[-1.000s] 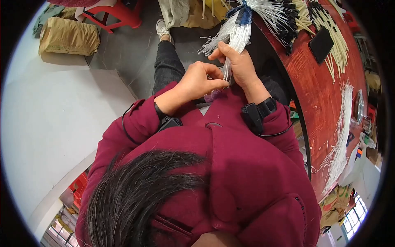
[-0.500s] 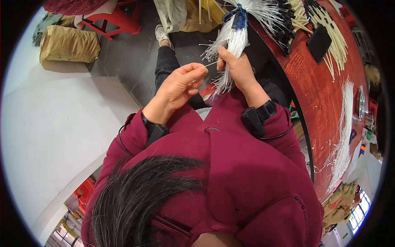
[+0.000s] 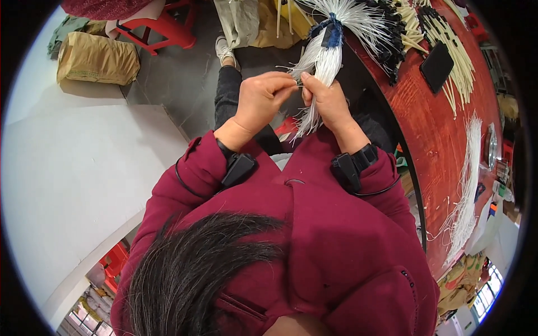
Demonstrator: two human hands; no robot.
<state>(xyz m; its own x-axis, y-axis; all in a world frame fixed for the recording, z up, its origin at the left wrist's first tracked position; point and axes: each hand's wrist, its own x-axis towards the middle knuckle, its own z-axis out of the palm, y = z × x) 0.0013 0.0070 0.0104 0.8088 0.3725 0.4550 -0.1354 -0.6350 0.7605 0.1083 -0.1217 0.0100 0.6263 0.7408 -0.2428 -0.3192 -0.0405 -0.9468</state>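
A thick bundle of thin white cords (image 3: 329, 60) hangs over the near edge of the red table, tied round with a blue denim strip (image 3: 334, 32). My right hand (image 3: 329, 103) is closed around the bundle below the strip, thumb on top, and loose cord ends hang beneath it. My left hand (image 3: 259, 99) is beside it, thumb and fingers pinched on a single white cord (image 3: 299, 85) next to my right thumb. The fingertips partly hide that cord. Beyond the strip, the cords fan out over the table toward black ends (image 3: 394, 53).
Cream-coloured sticks (image 3: 462, 70) and a black phone (image 3: 437, 67) lie on the red table (image 3: 417, 115). Another white cord bundle (image 3: 466, 201) lies nearer along it. At left are a white surface (image 3: 73, 179), a brown paper sack (image 3: 98, 59) and a red stool (image 3: 179, 37).
My left hand has moved right and slightly up, close to my right hand, and has turned its back upward. The stretch of cord between the hands has become shorter. My right hand still grips the bundle.
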